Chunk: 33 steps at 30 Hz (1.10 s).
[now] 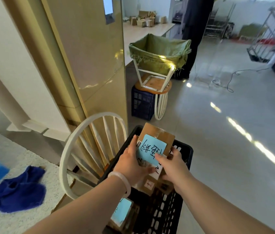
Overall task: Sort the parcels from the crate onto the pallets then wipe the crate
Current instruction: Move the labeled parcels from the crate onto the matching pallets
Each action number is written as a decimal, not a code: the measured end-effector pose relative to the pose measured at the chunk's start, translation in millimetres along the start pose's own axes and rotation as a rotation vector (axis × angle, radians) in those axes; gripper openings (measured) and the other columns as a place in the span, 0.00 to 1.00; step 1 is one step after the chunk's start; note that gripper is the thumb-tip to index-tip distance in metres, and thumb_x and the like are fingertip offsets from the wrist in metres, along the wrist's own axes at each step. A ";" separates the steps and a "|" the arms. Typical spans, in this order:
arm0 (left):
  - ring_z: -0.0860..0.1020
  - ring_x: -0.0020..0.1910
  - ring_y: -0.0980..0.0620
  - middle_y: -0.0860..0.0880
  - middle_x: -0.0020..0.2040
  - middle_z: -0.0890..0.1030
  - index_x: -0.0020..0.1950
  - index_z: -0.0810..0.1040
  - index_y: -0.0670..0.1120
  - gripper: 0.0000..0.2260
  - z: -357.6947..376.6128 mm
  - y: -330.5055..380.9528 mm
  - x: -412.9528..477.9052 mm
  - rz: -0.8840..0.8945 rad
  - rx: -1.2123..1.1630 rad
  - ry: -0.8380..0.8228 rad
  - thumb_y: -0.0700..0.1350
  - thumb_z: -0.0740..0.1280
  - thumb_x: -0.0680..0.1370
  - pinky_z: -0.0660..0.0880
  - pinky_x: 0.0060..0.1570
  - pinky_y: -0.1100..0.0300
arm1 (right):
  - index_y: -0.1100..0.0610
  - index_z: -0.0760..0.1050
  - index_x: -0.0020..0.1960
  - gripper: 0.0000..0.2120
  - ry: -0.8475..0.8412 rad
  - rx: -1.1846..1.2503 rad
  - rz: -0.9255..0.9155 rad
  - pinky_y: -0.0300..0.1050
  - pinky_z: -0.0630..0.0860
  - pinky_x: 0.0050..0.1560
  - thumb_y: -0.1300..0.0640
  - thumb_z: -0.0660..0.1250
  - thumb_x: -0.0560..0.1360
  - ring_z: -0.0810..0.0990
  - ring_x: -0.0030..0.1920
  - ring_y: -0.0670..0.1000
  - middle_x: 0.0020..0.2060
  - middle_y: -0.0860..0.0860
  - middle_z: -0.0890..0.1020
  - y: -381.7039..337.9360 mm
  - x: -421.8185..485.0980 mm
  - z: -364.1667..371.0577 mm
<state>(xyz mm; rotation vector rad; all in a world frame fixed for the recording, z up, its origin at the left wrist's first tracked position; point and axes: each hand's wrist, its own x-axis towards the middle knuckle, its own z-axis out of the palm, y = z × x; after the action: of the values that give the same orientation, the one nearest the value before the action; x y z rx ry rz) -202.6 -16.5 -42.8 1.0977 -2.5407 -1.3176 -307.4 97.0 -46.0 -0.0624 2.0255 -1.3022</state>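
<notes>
Tilting over the far end of the black crate [186, 150], a blue-labelled parcel [153, 146] is gripped at its edges by the left hand [131, 162] and the right hand [173, 166] — should either hold be loosened, it could be dropped onto the parcels below [121, 212].

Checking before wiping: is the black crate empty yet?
Not empty: the crate holds other parcels, and the left hand and right hand grip a blue-labelled parcel.
</notes>
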 end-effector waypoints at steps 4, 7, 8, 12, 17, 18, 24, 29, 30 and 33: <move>0.71 0.63 0.56 0.58 0.65 0.69 0.79 0.47 0.58 0.52 -9.4 -0.2 -1.7 0.011 0.012 -0.013 0.52 0.80 0.66 0.71 0.64 0.58 | 0.46 0.65 0.68 0.25 -0.038 -0.033 -0.018 0.58 0.81 0.53 0.50 0.72 0.75 0.78 0.52 0.50 0.47 0.42 0.77 -3.9 0.3 -0.4; 0.71 0.57 0.59 0.60 0.60 0.69 0.78 0.51 0.57 0.50 -18.6 -2.1 0.5 -0.002 0.004 -0.036 0.50 0.80 0.66 0.73 0.61 0.59 | 0.50 0.67 0.66 0.24 -0.026 -0.065 -0.037 0.56 0.82 0.51 0.49 0.73 0.74 0.80 0.48 0.48 0.48 0.44 0.79 -7.7 1.9 -1.3; 0.71 0.56 0.59 0.60 0.60 0.70 0.77 0.53 0.57 0.48 -20.1 -3.3 1.6 -0.006 0.000 -0.040 0.50 0.80 0.66 0.74 0.59 0.61 | 0.51 0.67 0.66 0.25 -0.017 -0.078 -0.050 0.54 0.83 0.49 0.49 0.73 0.74 0.81 0.47 0.47 0.48 0.45 0.80 -9.0 3.1 -2.1; 0.73 0.55 0.59 0.59 0.58 0.69 0.77 0.53 0.56 0.45 -18.3 -7.0 -1.4 -0.028 -0.032 -0.065 0.48 0.78 0.69 0.76 0.45 0.67 | 0.44 0.55 0.74 0.39 -0.004 -0.014 -0.054 0.53 0.83 0.44 0.53 0.75 0.72 0.82 0.45 0.49 0.49 0.46 0.78 -16.0 8.2 -2.6; 0.74 0.59 0.57 0.58 0.63 0.71 0.77 0.53 0.59 0.46 -23.4 -13.0 -4.1 -0.021 -0.032 -0.065 0.48 0.79 0.68 0.78 0.58 0.58 | 0.41 0.58 0.73 0.37 -0.029 -0.133 -0.135 0.55 0.84 0.45 0.51 0.75 0.72 0.82 0.47 0.50 0.57 0.49 0.78 -22.6 12.7 -2.9; 0.74 0.58 0.58 0.59 0.63 0.70 0.77 0.53 0.59 0.46 -26.2 -13.6 -4.1 -0.003 -0.013 -0.074 0.48 0.79 0.68 0.77 0.59 0.58 | 0.44 0.62 0.70 0.33 -0.009 -0.166 -0.159 0.54 0.84 0.44 0.50 0.76 0.71 0.83 0.47 0.50 0.57 0.51 0.78 -23.4 13.6 -4.2; 0.72 0.62 0.56 0.59 0.64 0.70 0.77 0.51 0.61 0.47 -42.2 -10.6 1.5 0.115 0.124 -0.091 0.49 0.78 0.68 0.74 0.64 0.54 | 0.39 0.61 0.69 0.35 -0.065 -0.250 -0.263 0.47 0.83 0.36 0.52 0.77 0.70 0.84 0.47 0.52 0.58 0.49 0.75 -26.3 14.0 -10.7; 0.74 0.61 0.55 0.58 0.66 0.71 0.77 0.53 0.61 0.45 -56.1 -5.9 9.2 0.227 0.236 -0.085 0.49 0.78 0.69 0.76 0.61 0.56 | 0.44 0.69 0.67 0.33 -0.027 -0.165 -0.266 0.54 0.84 0.44 0.52 0.79 0.67 0.85 0.49 0.52 0.53 0.49 0.82 -23.7 18.6 -14.9; 0.74 0.62 0.55 0.58 0.67 0.70 0.77 0.53 0.60 0.44 -58.4 -5.1 10.8 0.258 0.269 -0.072 0.49 0.77 0.69 0.76 0.61 0.57 | 0.43 0.70 0.64 0.30 -0.009 -0.148 -0.265 0.55 0.84 0.45 0.51 0.79 0.67 0.85 0.50 0.52 0.52 0.48 0.82 -22.1 19.3 -15.2; 0.74 0.63 0.54 0.57 0.69 0.70 0.77 0.54 0.59 0.42 -62.9 -3.2 15.1 0.325 0.332 -0.052 0.49 0.76 0.71 0.75 0.59 0.60 | 0.42 0.69 0.59 0.25 0.020 -0.128 -0.277 0.56 0.83 0.47 0.52 0.78 0.68 0.84 0.52 0.53 0.50 0.44 0.80 -20.2 16.0 -12.8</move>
<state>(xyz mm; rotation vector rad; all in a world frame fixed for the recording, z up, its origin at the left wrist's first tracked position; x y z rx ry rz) -188.7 -70.2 -9.4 0.6485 -2.8893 -0.8801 -333.3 90.7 -35.2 -0.4027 2.1727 -1.3403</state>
